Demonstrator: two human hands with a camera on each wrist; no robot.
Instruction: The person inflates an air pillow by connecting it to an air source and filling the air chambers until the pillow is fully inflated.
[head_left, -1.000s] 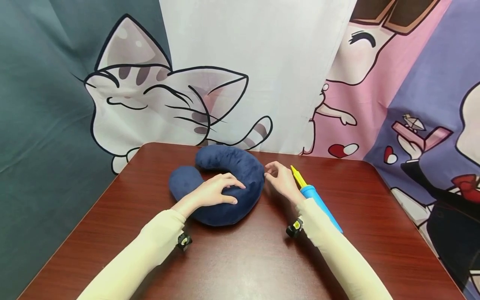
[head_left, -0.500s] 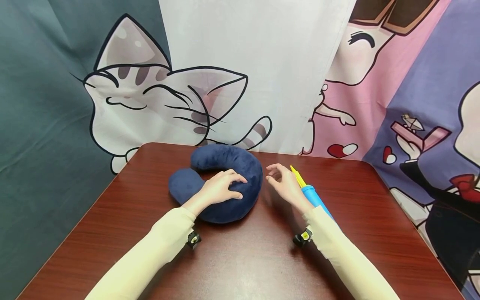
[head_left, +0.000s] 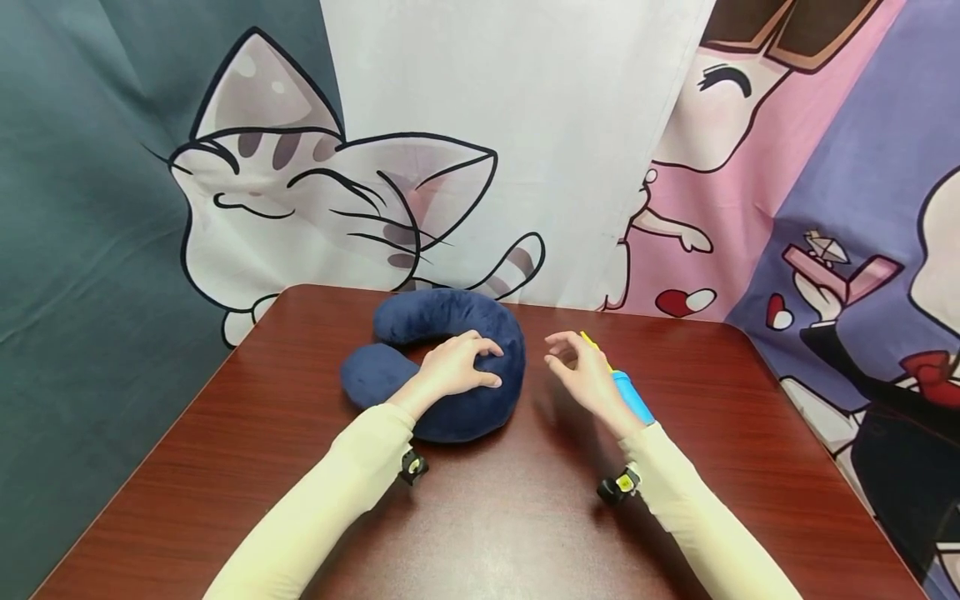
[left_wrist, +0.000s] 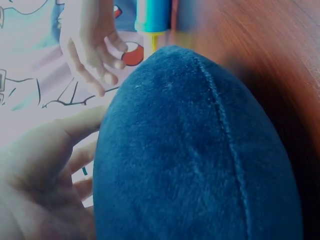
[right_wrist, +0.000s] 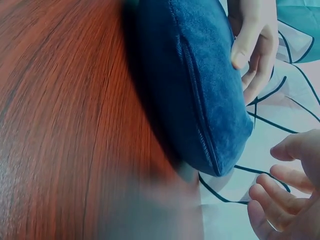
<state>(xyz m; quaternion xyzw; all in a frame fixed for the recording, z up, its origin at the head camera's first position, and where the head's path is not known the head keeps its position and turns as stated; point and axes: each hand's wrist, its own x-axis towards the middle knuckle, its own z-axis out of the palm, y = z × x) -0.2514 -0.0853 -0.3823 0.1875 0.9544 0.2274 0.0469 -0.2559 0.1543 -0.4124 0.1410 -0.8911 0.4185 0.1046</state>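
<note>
A navy plush neck pillow (head_left: 468,421) lies on the table, its gap facing left. My left hand (head_left: 453,367) is over its right part, fingers loosely bent; in the right wrist view the thumb (right_wrist: 241,59) lies against the plush. To the right of the pillow, my right hand (head_left: 587,379) holds nothing, its fingers loosely bent and apart from the fabric. Beside it, partly hidden behind the hand and forearm, is a blue tube with a yellow tapered tip (head_left: 632,396), which looks like a balloon pump. A zipper (right_wrist: 192,85) runs along the pillow's side.
The brown wooden table (head_left: 225,467) reaches back to a cloth backdrop (head_left: 577,150) printed with cartoon figures. The table's left edge and rounded back right corner are in view. Each wrist carries a small black camera (head_left: 412,467).
My left hand has moved right across the pillow. My right hand has drawn away rightward, widening its gap from the pillow. The pillow has shifted and turned slightly, its far arm moving left.
</note>
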